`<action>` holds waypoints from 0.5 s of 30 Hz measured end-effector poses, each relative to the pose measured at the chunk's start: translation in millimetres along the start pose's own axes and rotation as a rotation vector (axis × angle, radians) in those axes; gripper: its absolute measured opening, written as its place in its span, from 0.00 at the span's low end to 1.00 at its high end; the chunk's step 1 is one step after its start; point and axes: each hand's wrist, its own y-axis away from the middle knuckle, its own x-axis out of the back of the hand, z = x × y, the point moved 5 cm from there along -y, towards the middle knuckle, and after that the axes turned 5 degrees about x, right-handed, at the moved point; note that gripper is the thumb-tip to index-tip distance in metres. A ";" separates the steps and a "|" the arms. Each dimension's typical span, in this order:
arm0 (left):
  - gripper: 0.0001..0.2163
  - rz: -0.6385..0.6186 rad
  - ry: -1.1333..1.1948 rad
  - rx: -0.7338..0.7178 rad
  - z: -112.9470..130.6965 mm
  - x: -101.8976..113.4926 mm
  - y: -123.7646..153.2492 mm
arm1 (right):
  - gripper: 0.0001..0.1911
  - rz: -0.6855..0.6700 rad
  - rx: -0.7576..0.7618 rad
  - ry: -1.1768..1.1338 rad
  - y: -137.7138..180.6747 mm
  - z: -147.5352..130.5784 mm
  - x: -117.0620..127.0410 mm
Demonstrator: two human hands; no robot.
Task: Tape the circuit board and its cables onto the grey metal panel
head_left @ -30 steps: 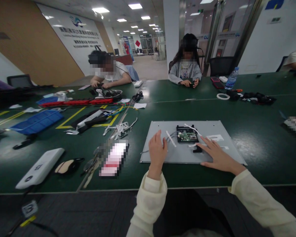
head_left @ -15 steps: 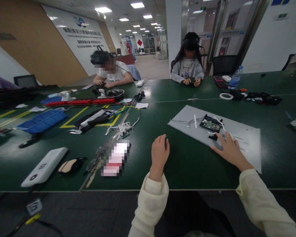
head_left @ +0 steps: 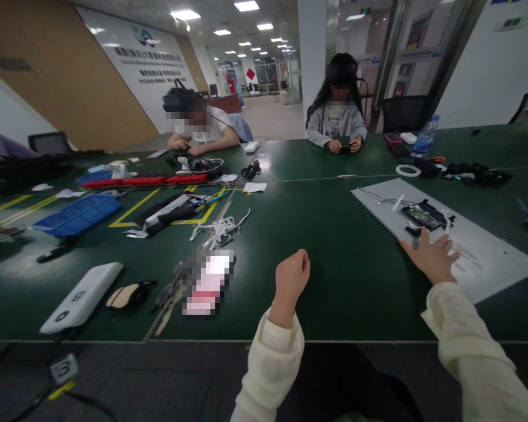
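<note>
My right hand [head_left: 433,257] lies with its fingers spread at the near left edge of a flat grey panel [head_left: 495,249]. Just beyond its fingertips, a green circuit board in a black frame [head_left: 425,214] rests on the panel. A small black piece [head_left: 413,231] and a short white strip [head_left: 398,203] are beside the board, with thin wires running to the panel's far left corner. My left hand [head_left: 291,275] is curled into a fist above the green table, left of the panel and apart from it. Whatever its fingers may hold is hidden.
Left of my left hand lie a phone [head_left: 210,281], white shredded strips [head_left: 222,231], a computer mouse [head_left: 125,295] and a white power bank [head_left: 81,296]. A blue tray [head_left: 79,214] stands farther left. Across the table [head_left: 290,217] two people sit working; a water bottle [head_left: 426,136] stands far right.
The grey panel has slid right and turned, carrying the circuit board along. My right hand has moved right with it. The left hand has dropped slightly and its fingers are curled tighter.
</note>
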 end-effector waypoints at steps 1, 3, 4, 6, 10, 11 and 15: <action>0.09 -0.005 -0.005 0.005 0.1 -0.3 -0.1 | 0.49 0.002 -0.019 -0.007 -3.4 2.7 0.8; 0.10 -0.011 -0.014 0.009 0.4 -1.0 -0.2 | 0.49 0.005 -0.051 -0.021 -9.9 8.1 2.7; 0.10 -0.014 -0.017 0.008 0.5 -1.5 -0.2 | 0.49 0.006 -0.064 -0.027 -13.0 10.6 3.6; 0.10 -0.019 -0.028 0.007 0.7 -2.4 -0.2 | 0.48 0.016 -0.084 -0.034 -19.0 15.3 5.4; 0.10 -0.025 -0.041 0.000 1.1 -3.0 -0.3 | 0.47 0.040 -0.124 -0.032 -29.3 24.0 5.1; 0.10 -0.030 -0.035 -0.004 1.3 -3.1 -0.3 | 0.47 0.038 -0.129 -0.031 -31.2 25.8 3.7; 0.09 -0.055 -0.009 -0.008 2.1 -3.1 -0.1 | 0.46 0.003 -0.149 -0.024 -38.2 32.4 -0.4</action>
